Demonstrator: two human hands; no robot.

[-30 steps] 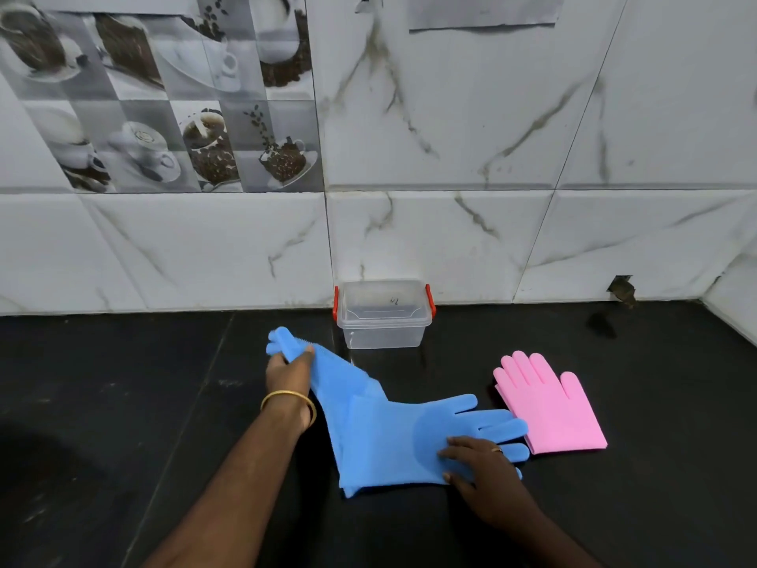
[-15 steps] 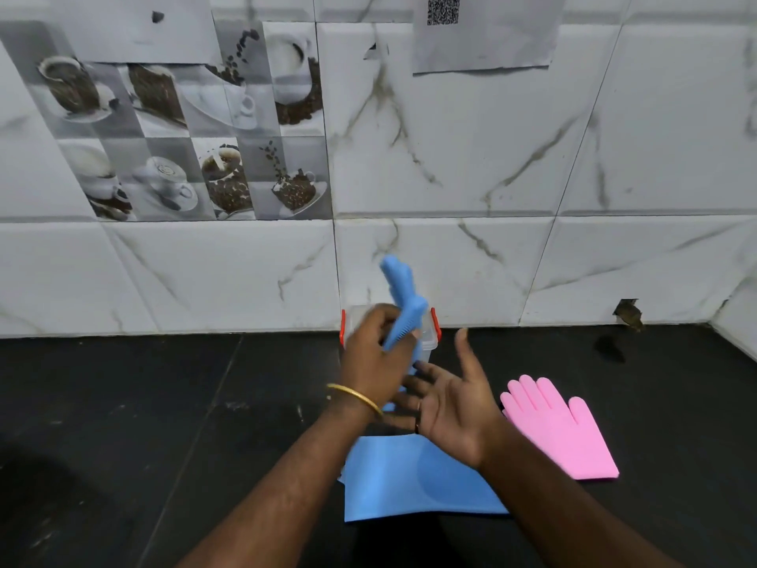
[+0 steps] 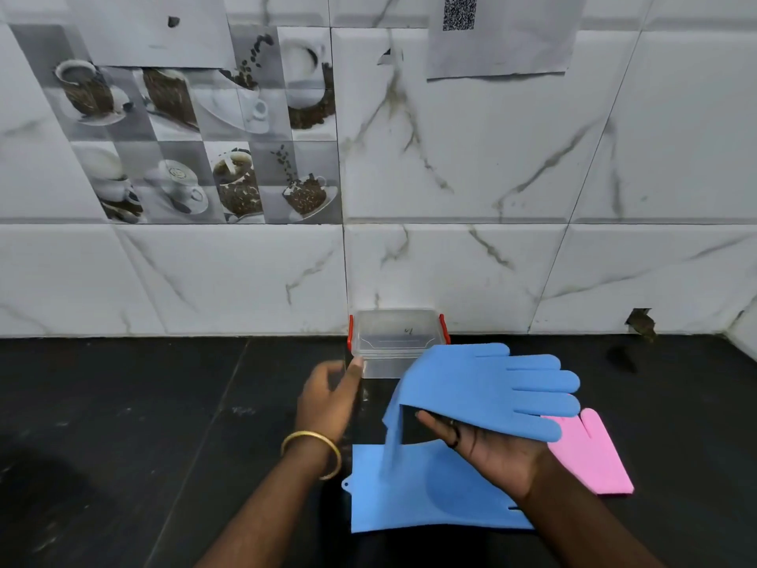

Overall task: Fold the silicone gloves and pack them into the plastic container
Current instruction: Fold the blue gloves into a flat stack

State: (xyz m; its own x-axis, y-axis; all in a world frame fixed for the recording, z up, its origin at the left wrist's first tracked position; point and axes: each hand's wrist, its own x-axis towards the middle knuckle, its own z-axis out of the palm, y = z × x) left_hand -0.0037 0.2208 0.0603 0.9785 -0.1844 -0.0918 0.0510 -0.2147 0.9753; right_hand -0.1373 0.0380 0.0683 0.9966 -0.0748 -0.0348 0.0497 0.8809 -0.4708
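Observation:
A blue silicone glove point(image 3: 491, 383) lies draped over my right hand point(image 3: 491, 448), which is turned palm up above the counter; its fingers point right and its cuff hangs down on the left. A second blue glove point(image 3: 409, 498) lies flat on the black counter beneath. A pink glove point(image 3: 590, 457) lies flat to the right, partly under the lifted one. The clear plastic container point(image 3: 393, 342) with red clips stands against the wall, its lid on. My left hand point(image 3: 327, 397) hovers at the container's front left corner, fingers loosely curled, holding nothing.
The black counter point(image 3: 123, 424) stretches left and right and ends at a tiled marble wall point(image 3: 491, 260). A paper sheet with a QR code point(image 3: 495, 34) hangs on the wall. The wall turns a corner at the far right.
My left hand has let go of the blue glove and moved left to the container's corner. The glove now lies spread over my upturned right hand, lower than before.

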